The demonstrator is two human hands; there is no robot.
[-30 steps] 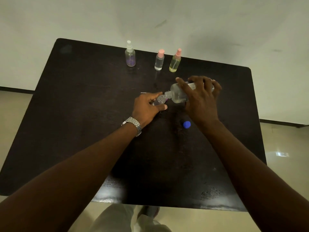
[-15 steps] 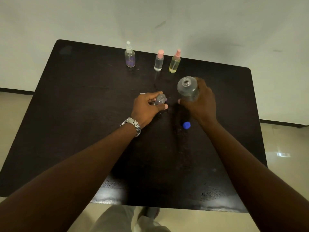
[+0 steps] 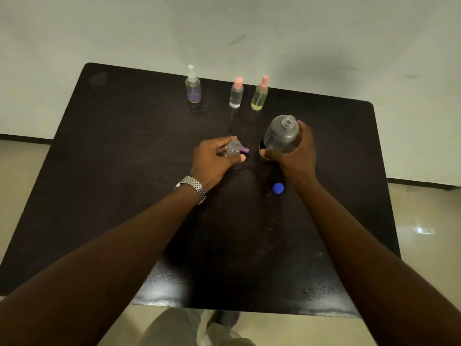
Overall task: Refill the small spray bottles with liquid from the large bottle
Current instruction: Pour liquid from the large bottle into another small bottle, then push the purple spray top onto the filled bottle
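My right hand (image 3: 293, 156) grips the large clear bottle (image 3: 281, 134), which stands upright and uncapped at the table's middle. My left hand (image 3: 212, 159) holds a small open spray bottle (image 3: 233, 147) upright on the table, just left of the large one. A purple spray top (image 3: 245, 150) lies beside the small bottle. The large bottle's blue cap (image 3: 277, 188) rests on the table near my right wrist.
Three capped spray bottles stand in a row at the far side of the dark table (image 3: 124, 158): one with purple liquid (image 3: 192, 87), one clear with a pink cap (image 3: 236, 93), one yellow with a pink cap (image 3: 260, 97). A pale wall lies behind.
My right hand has swung the large bottle from tilted over the small bottle back to upright and drawn it to the right. My left hand has kept hold of the small bottle.
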